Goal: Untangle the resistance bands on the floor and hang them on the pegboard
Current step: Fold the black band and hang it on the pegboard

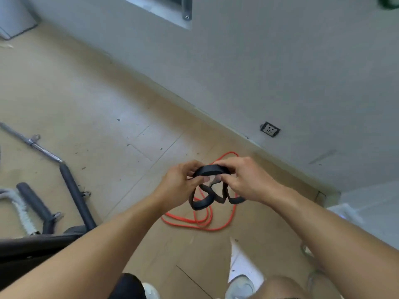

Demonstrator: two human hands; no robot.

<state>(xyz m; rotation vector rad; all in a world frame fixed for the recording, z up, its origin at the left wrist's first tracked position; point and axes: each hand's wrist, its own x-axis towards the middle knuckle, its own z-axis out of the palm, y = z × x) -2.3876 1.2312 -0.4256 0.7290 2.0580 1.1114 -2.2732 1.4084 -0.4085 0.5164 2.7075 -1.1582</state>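
While thin orange band [218, 225] coils on wood floor [86, 100], both hands [180, 183] [244, 180] pinching flat, looped black band [210, 170].

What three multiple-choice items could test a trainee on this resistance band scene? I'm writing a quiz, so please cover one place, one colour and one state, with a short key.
1. Where does the orange band lie?
A. On the floor by the wall
B. On a peg
C. Across a shoe

2. What colour is the band held in the hands?
A. Green
B. Black
C. White

3. How is the black band held?
A. By the left hand alone
B. By neither hand
C. By both hands

Key: 1 A, its loops lie on the floor below the hands. 2 B, the strap between the hands is black. 3 C, the left hand and right hand each grip it with curled fingers, its twisted loops hanging below.
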